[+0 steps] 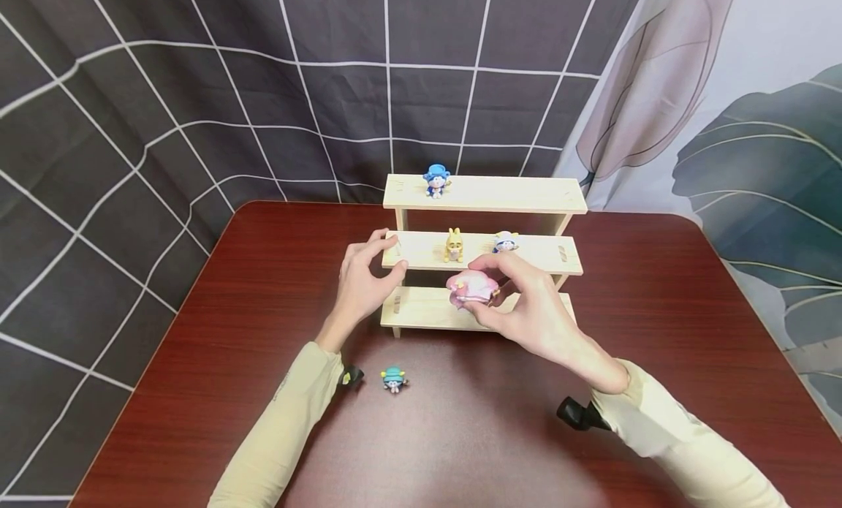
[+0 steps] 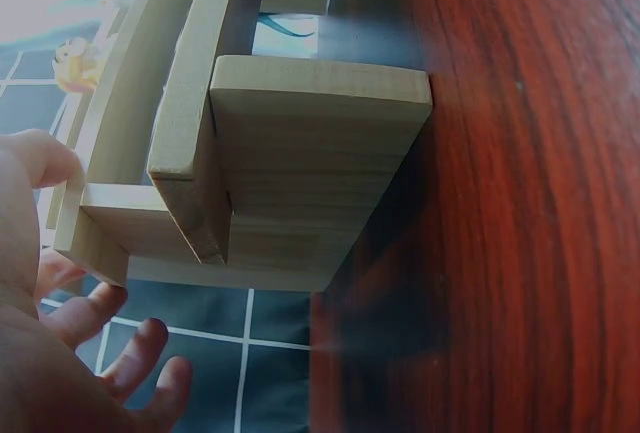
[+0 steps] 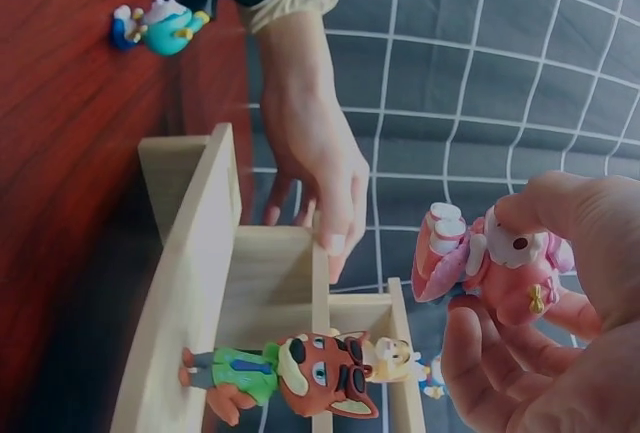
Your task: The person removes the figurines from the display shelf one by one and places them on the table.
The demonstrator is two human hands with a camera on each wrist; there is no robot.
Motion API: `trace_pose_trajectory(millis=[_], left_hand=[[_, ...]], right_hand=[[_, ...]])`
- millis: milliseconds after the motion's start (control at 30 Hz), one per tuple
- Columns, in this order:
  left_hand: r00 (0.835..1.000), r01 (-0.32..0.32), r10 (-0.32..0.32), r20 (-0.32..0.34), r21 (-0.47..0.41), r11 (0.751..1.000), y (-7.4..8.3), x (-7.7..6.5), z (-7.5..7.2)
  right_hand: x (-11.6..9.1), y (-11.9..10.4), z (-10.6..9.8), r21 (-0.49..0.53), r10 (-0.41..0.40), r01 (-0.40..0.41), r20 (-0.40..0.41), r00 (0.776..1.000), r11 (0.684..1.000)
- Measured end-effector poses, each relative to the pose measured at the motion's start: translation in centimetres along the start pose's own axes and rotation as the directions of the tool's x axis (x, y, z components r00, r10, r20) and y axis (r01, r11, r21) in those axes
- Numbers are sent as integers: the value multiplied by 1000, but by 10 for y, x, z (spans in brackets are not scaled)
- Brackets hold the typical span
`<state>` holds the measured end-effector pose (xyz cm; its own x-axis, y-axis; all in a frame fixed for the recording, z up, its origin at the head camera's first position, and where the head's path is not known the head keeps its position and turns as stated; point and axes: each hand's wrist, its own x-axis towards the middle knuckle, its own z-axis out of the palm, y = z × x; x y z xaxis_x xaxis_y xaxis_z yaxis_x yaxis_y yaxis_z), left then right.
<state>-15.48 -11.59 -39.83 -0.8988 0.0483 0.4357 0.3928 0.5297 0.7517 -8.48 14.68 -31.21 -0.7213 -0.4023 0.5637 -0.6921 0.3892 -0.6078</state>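
My right hand (image 1: pixel 536 311) holds a pink figurine (image 1: pixel 472 286) between thumb and fingers, in front of a three-tier wooden display shelf (image 1: pixel 421 303). In the right wrist view the figurine (image 3: pixel 515 288) is tipped sideways, with a white face and a small yellow bow. My left hand (image 1: pixel 362 278) pinches the left end of the middle tier, thumb at the front edge and a finger behind; its other fingers hang loose in the left wrist view. A fox figurine (image 3: pixel 325 373) in a green shirt stands on the bottom tier, hidden from the head view by the right hand.
On the middle tier stand a yellow rabbit-eared figurine (image 1: pixel 454 246) and a white-hatted one (image 1: pixel 505 241). A blue-hatted figurine (image 1: pixel 436 181) is on the top tier. A teal-hatted figurine (image 1: pixel 393 380) sits on the dark red table (image 1: pixel 276 274), near the left sleeve. Grid-patterned cloth (image 1: pixel 342 91) hangs behind.
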Motion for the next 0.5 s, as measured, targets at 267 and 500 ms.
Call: trace_pose_trajectory(millis=[267, 500], left_hand=[[1000, 2, -2, -6, -6, 1000, -1, 0, 1], [1000, -10, 10, -9, -9, 1000, -2, 0, 1]], right_hand=[[-9, -3, 3, -27, 19, -19, 3, 1000, 999], [-18, -4, 12, 2, -15, 15, 17, 1000, 1000]])
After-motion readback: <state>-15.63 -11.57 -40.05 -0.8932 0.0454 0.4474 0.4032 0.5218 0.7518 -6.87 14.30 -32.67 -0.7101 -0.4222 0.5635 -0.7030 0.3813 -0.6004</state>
